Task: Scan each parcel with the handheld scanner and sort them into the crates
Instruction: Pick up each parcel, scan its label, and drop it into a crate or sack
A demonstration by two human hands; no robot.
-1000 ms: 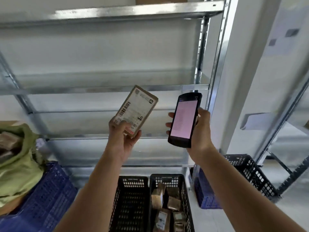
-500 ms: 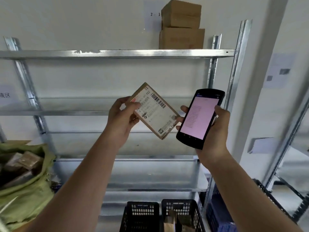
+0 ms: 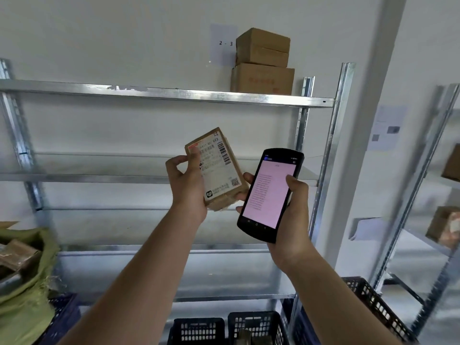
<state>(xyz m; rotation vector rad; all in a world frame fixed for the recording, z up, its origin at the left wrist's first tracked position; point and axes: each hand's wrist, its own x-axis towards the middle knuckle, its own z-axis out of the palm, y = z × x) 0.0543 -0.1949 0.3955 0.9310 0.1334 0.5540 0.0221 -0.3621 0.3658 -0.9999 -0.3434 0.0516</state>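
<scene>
Parcel (image 3: 217, 170) sat pinched in left hand (image 3: 186, 188), label up, bottom edge just beside right hand's fingertips (image 3: 247, 177). Right hand (image 3: 290, 215) wrapped the scanner (image 3: 270, 194). Barcode looked blurry; thumb over the label could probably block a read, loose pinch might slip.

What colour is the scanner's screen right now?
Pale pink, with rows of small dark text; the handheld scanner shows in the head view.

white wall (image 3: 124, 33) behind steel shelving (image 3: 174, 94), cardboard boxes (image 3: 262, 62) on top.
</scene>
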